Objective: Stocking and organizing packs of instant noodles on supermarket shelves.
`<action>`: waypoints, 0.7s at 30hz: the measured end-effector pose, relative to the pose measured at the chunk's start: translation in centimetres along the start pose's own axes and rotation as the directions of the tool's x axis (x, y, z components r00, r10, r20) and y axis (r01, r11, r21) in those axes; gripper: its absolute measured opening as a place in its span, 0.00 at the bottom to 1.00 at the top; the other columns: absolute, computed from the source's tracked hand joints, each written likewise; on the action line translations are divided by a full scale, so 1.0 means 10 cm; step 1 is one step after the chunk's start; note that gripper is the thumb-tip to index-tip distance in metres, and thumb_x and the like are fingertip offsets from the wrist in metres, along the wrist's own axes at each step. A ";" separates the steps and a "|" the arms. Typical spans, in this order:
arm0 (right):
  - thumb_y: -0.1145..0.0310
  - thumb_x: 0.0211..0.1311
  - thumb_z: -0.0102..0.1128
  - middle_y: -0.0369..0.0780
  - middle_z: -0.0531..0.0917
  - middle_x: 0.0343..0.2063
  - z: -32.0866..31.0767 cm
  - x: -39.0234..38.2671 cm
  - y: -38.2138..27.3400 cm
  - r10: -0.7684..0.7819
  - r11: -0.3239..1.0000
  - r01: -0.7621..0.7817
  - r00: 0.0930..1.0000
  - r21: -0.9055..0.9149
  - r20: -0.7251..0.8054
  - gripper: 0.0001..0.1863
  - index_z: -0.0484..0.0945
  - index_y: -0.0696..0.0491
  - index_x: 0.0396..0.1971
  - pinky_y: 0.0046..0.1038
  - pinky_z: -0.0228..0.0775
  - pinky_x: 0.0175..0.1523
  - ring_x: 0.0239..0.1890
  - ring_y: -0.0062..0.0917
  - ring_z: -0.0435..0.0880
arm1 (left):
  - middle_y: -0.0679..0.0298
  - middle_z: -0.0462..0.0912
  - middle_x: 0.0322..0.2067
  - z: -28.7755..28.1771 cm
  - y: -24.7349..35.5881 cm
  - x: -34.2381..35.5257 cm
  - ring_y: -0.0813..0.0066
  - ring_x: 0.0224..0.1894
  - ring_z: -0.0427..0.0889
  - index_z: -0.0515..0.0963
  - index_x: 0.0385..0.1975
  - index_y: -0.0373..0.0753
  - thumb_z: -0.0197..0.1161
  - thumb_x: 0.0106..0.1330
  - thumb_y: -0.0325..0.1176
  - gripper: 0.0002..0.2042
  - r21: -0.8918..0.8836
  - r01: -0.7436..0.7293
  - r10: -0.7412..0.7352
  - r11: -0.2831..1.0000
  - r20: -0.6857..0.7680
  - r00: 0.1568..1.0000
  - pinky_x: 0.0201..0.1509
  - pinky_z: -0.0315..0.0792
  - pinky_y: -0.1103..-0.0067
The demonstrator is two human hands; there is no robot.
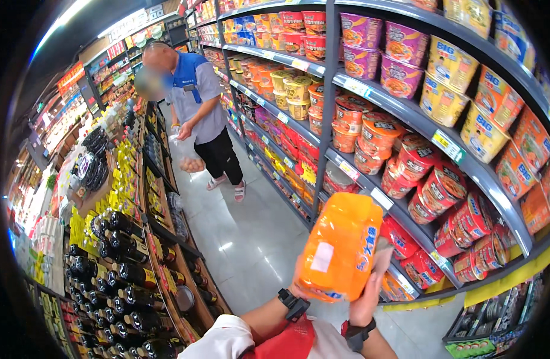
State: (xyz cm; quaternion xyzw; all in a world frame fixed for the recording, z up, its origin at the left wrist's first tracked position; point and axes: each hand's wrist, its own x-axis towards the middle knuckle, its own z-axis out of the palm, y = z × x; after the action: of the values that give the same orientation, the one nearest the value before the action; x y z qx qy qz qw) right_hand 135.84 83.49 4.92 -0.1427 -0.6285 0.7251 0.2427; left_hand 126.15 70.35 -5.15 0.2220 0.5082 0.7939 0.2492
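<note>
1. Bottles (122,272) with dark glass and yellow labels stand in rows on the low display rack, far to the left of the orange noodle multipack (341,246).
2. Yellow price tags (116,197) hang along that rack above the bottles, also well left of the multipack.
3. Another person in a blue and grey shirt (197,99) stands up the aisle, above and left of the multipack and well apart from it, holding a clear bag of round items (191,163).
4. Pale floor tiles (251,245) run between the bottle rack and the multipack.
5. Left hand (300,286) sits at the lower left edge of the multipack, mostly hidden behind it; its grip is closed on the pack. A black wrist strap (293,304) sits just below it.
6. Orange noodle multipack is held up in the air in both hands, tilted slightly, in front of the lower shelves.
7. Right hand (371,293) presses the pack's lower right edge, fingers curled around it, grip clamped on the wrapper. A second black strap (357,332) circles that wrist.
8. Red noodle cups (442,191) lie tipped on the shelf just right of the multipack.
9. Yellow noodle tubs (466,99) fill the shelves above and to its right.
</note>
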 end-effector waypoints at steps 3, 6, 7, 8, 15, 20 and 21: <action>0.53 0.72 0.31 0.41 0.61 0.60 -0.22 -0.47 0.01 -0.026 0.987 0.007 0.992 0.158 0.123 0.32 0.44 0.59 0.66 0.27 0.52 0.65 0.61 0.25 0.61 | 0.63 0.75 0.52 0.29 -0.01 -0.07 0.63 0.53 0.76 0.67 0.56 0.43 0.45 0.65 0.53 0.26 -0.247 0.133 -0.137 0.960 0.000 0.991 0.58 0.68 0.66; 0.50 0.71 0.30 0.42 0.58 0.62 -0.59 -0.76 0.18 -0.048 0.999 0.043 0.951 0.024 0.305 0.35 0.42 0.60 0.66 0.27 0.49 0.66 0.63 0.26 0.59 | 0.63 0.75 0.52 0.52 -0.06 -0.23 0.63 0.53 0.76 0.67 0.57 0.43 0.45 0.65 0.53 0.26 -0.432 0.221 -0.235 0.875 0.020 0.972 0.58 0.68 0.66; 0.50 0.71 0.29 0.42 0.57 0.63 -0.66 -0.82 0.17 -0.009 1.000 0.001 0.960 0.029 0.278 0.35 0.42 0.60 0.66 0.28 0.47 0.66 0.64 0.27 0.57 | 0.63 0.75 0.53 0.59 -0.08 -0.32 0.63 0.53 0.76 0.67 0.57 0.43 0.45 0.65 0.53 0.26 -0.468 0.236 -0.256 0.852 0.021 0.966 0.58 0.68 0.66; 0.49 0.71 0.29 0.42 0.55 0.63 -0.70 -0.84 0.13 0.025 0.999 -0.037 0.965 0.040 0.261 0.35 0.42 0.60 0.66 0.28 0.45 0.67 0.65 0.28 0.54 | 0.63 0.75 0.53 0.66 -0.09 -0.40 0.63 0.53 0.75 0.67 0.57 0.43 0.45 0.65 0.53 0.26 -0.493 0.246 -0.272 0.834 0.020 0.962 0.58 0.68 0.66; 0.47 0.68 0.37 0.41 0.48 0.66 -1.07 -0.50 0.01 -0.083 0.895 0.012 0.987 0.446 0.141 0.38 0.39 0.55 0.68 0.30 0.43 0.69 0.67 0.26 0.48 | 0.62 0.75 0.53 1.21 -0.10 -0.95 0.63 0.53 0.75 0.67 0.57 0.44 0.44 0.65 0.53 0.26 -0.604 0.285 -0.325 0.745 0.044 0.945 0.59 0.68 0.66; 0.58 0.70 0.43 0.37 0.69 0.54 -1.38 -0.31 -0.33 -0.051 0.823 -0.013 0.994 0.568 0.096 0.27 0.52 0.50 0.65 0.27 0.67 0.56 0.53 0.21 0.72 | 0.62 0.74 0.53 1.52 -0.01 -1.12 0.62 0.53 0.75 0.66 0.57 0.44 0.44 0.65 0.54 0.26 -0.659 0.259 -0.312 0.706 0.040 0.949 0.59 0.68 0.66; 0.64 0.70 0.41 0.37 0.67 0.56 -1.43 -0.31 -0.41 -0.063 0.876 0.030 0.997 0.481 0.053 0.25 0.54 0.53 0.65 0.27 0.65 0.58 0.54 0.22 0.71 | 0.62 0.74 0.53 1.57 0.01 -1.09 0.62 0.53 0.75 0.66 0.57 0.44 0.44 0.65 0.54 0.26 -0.662 0.247 -0.300 0.707 0.035 0.953 0.59 0.68 0.66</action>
State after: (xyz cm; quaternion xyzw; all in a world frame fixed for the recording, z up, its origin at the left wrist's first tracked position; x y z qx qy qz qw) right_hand 146.51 94.24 6.21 -0.0386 -0.4405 0.8564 0.2665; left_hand 144.07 74.48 -0.09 0.0121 0.2314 0.8836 0.4070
